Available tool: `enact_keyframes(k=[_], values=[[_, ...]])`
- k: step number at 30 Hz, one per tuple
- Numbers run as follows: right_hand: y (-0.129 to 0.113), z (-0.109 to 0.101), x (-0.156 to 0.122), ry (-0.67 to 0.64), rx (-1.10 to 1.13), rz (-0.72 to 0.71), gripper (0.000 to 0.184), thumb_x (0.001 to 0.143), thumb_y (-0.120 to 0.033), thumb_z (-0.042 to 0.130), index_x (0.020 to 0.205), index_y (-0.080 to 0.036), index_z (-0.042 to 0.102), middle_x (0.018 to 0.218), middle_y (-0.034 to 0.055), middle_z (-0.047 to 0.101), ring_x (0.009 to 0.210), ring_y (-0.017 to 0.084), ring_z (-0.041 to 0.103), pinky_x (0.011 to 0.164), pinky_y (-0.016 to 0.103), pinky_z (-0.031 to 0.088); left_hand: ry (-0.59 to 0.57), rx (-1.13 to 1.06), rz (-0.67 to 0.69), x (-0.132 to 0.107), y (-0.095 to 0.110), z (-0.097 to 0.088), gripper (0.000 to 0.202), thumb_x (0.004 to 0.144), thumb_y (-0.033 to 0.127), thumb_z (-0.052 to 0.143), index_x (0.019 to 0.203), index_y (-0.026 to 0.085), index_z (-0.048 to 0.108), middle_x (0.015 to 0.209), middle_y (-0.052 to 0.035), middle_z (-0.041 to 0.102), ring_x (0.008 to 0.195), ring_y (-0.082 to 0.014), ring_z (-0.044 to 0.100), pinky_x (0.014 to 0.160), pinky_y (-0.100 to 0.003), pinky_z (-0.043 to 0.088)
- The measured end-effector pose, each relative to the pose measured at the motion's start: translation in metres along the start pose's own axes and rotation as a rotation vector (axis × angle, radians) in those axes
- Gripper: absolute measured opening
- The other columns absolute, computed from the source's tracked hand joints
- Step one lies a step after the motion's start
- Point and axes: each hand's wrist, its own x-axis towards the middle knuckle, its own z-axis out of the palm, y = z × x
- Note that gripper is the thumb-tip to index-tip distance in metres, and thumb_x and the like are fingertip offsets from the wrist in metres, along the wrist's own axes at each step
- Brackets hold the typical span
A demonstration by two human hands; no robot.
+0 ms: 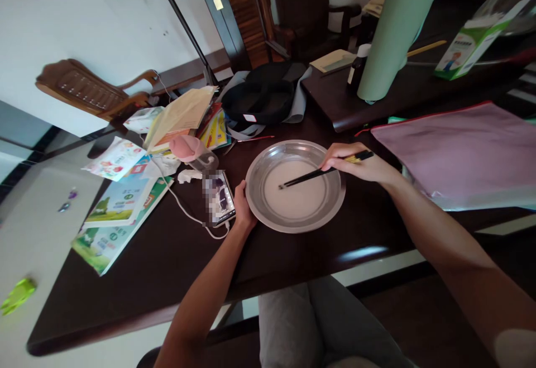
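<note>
A round metal basin (337, 206) sits on the dark table in front of me, with a whitish liquid (293, 200) in its bottom. My left hand (244, 207) grips the basin's left rim, its fingers partly hidden against the outer wall. Over the right rim, my right hand (355, 161) is closed around black chopsticks (310, 176) with gold-patterned upper ends. Their tips reach down to the liquid, near its middle. Just left of the basin lies a phone (220, 197) with its screen lit and a white cable (184, 211) plugged in.
Behind the phone stands a pink-lidded cup (188, 150). Books (121, 206) and papers (180, 114) lie to the left. A black bag (259, 94) is behind the basin. On the right are a pink zip pouch (456, 150), a green bottle (397, 33) and a carton (469, 47).
</note>
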Motion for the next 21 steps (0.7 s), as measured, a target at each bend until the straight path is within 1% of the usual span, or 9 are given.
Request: enact_keyframes(k=[2, 5, 7, 8, 12, 14, 18, 20, 21], values=[[0.001, -0.002, 0.0, 0.055, -0.03, -0.001, 0.044, 0.097, -0.067, 0.073, 0.081, -0.028, 0.087, 0.088, 0.0059, 0.08, 0.082, 0.022, 0.074, 0.077, 0.036, 0.054, 0.008, -0.002, -0.007, -0.001, 0.001, 0.001, 0.028, 0.075, 0.046, 0.083, 0.067, 0.024, 0.068, 0.062, 0.0028, 0.07, 0.089, -0.0268, 0.08, 0.08, -0.033, 0.063], [0.003, -0.013, -0.004, 0.192, -0.034, 0.034, 0.05, 0.099, -0.069, 0.07, 0.073, -0.029, 0.084, 0.08, 0.0046, 0.077, 0.078, 0.022, 0.071, 0.076, 0.037, 0.052, 0.004, 0.009, -0.024, -0.002, 0.001, 0.003, 0.03, 0.075, 0.049, 0.082, 0.066, 0.024, 0.068, 0.064, 0.0018, 0.072, 0.091, -0.0276, 0.08, 0.08, -0.033, 0.063], [0.003, -0.017, -0.005, 0.187, 0.006, 0.042, 0.053, 0.098, -0.07, 0.07, 0.069, -0.028, 0.081, 0.076, 0.0039, 0.075, 0.074, 0.022, 0.07, 0.074, 0.037, 0.052, -0.004, 0.017, -0.032, -0.002, 0.001, 0.003, 0.031, 0.075, 0.051, 0.082, 0.066, 0.024, 0.068, 0.065, 0.0012, 0.073, 0.092, -0.0282, 0.081, 0.08, -0.034, 0.064], [0.003, -0.016, -0.005, 0.15, 0.026, 0.036, 0.053, 0.098, -0.07, 0.07, 0.069, -0.028, 0.081, 0.075, 0.0037, 0.075, 0.074, 0.022, 0.07, 0.074, 0.037, 0.052, -0.008, 0.02, -0.033, -0.002, 0.001, 0.003, 0.031, 0.075, 0.051, 0.081, 0.066, 0.024, 0.069, 0.066, 0.0011, 0.073, 0.092, -0.0283, 0.081, 0.08, -0.034, 0.064], [0.002, -0.002, -0.001, 0.0, 0.018, -0.019, 0.043, 0.099, -0.064, 0.072, 0.08, -0.028, 0.086, 0.083, 0.0044, 0.08, 0.08, 0.021, 0.074, 0.075, 0.035, 0.054, -0.015, 0.03, -0.023, -0.001, 0.001, 0.002, 0.032, 0.074, 0.051, 0.082, 0.066, 0.024, 0.068, 0.066, 0.0011, 0.073, 0.093, -0.0282, 0.081, 0.081, -0.034, 0.064], [0.003, 0.0, 0.0, 0.024, -0.024, -0.031, 0.04, 0.1, -0.061, 0.072, 0.083, -0.028, 0.087, 0.088, 0.0048, 0.081, 0.083, 0.021, 0.074, 0.078, 0.035, 0.054, -0.012, 0.031, -0.018, -0.001, 0.001, 0.002, 0.031, 0.075, 0.051, 0.082, 0.067, 0.024, 0.068, 0.066, 0.0012, 0.073, 0.093, -0.028, 0.081, 0.081, -0.034, 0.063], [0.007, -0.014, -0.004, 0.222, -0.057, 0.007, 0.046, 0.1, -0.065, 0.07, 0.075, -0.029, 0.084, 0.08, 0.0042, 0.076, 0.08, 0.023, 0.07, 0.08, 0.039, 0.052, 0.001, 0.034, -0.013, -0.002, 0.002, 0.003, 0.029, 0.077, 0.05, 0.081, 0.069, 0.024, 0.07, 0.067, 0.0011, 0.074, 0.092, -0.0279, 0.081, 0.08, -0.034, 0.064], [0.007, -0.018, -0.006, 0.211, -0.003, 0.021, 0.05, 0.1, -0.067, 0.07, 0.069, -0.029, 0.082, 0.076, 0.0038, 0.075, 0.076, 0.023, 0.069, 0.078, 0.04, 0.051, 0.009, 0.024, -0.01, -0.003, 0.002, 0.004, 0.028, 0.076, 0.048, 0.081, 0.068, 0.024, 0.069, 0.065, 0.0013, 0.073, 0.09, -0.0279, 0.081, 0.079, -0.034, 0.064], [0.006, -0.017, -0.006, 0.174, 0.026, 0.02, 0.051, 0.099, -0.067, 0.07, 0.069, -0.028, 0.081, 0.075, 0.0037, 0.074, 0.075, 0.023, 0.069, 0.077, 0.039, 0.051, 0.011, 0.018, -0.007, -0.003, 0.002, 0.004, 0.028, 0.076, 0.048, 0.081, 0.067, 0.024, 0.069, 0.064, 0.0016, 0.073, 0.09, -0.0277, 0.081, 0.078, -0.033, 0.064]])
